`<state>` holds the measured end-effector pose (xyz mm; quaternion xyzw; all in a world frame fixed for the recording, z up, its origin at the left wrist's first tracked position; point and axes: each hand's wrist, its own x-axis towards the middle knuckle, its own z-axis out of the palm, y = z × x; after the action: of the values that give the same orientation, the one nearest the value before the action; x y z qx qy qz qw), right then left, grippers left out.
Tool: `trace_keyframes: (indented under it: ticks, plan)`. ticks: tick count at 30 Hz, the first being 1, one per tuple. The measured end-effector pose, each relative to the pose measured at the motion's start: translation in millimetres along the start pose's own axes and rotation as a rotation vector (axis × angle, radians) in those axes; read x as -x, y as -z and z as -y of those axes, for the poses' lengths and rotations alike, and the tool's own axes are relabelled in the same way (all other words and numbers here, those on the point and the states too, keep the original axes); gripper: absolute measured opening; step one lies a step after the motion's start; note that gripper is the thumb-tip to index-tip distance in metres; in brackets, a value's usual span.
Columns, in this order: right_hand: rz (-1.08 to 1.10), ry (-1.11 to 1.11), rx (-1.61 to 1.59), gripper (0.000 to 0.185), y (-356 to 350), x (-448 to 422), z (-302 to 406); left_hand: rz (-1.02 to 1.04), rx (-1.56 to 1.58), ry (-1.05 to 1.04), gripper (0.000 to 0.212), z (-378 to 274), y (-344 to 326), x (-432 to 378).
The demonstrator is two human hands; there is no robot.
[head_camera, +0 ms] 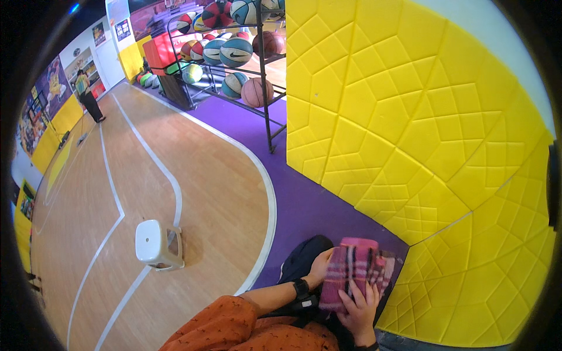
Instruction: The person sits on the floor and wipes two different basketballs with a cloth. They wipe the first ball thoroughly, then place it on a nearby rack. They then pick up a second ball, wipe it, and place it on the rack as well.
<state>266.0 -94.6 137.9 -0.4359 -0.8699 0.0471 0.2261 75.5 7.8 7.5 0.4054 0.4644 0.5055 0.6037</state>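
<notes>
A folded pink plaid cloth (349, 267), with dark and white stripes, is held low in front of my body. My left hand (322, 264), with a black watch on the wrist, grips its left edge; the fingertips are hidden behind the fabric. Across the lower right part of the cloth lies my right hand (361, 302), its fingers spread and flat against the surface. A lighter plaid piece of fabric (385, 272) shows just to the right of the bundle, partly covered by it. Under the cloth, my dark-clad knee (303, 259) is bent.
Yellow padded wall panels (395, 145) rise close on my right. On the wooden court floor (219, 210) stands a white plastic stool (149, 241). A black metal rack (264, 87) holds several basketballs (236, 52). Far off, a person (88, 96) stands by a long-handled mop (81, 137).
</notes>
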Motion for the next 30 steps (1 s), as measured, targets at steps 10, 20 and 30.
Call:
trace_keyframes:
  ticks: [10, 20, 30]
  plan:
    - [-0.213, -0.401, -0.229, 0.058, -11.1, -45.0, -51.4, -0.203, -0.302, -0.075, 0.044, -21.0, -0.5, 11.8]
    - [-0.07, 0.003, 0.061, 0.07, -8.8, 11.1, -6.2, -0.129, -0.165, -0.062, 0.043, -16.2, -7.4, 7.0]
    - [-0.175, -0.357, -0.231, 0.049, -4.3, -61.5, -46.1, -0.25, -0.347, -0.166, 0.044, -7.9, 1.4, 6.8]
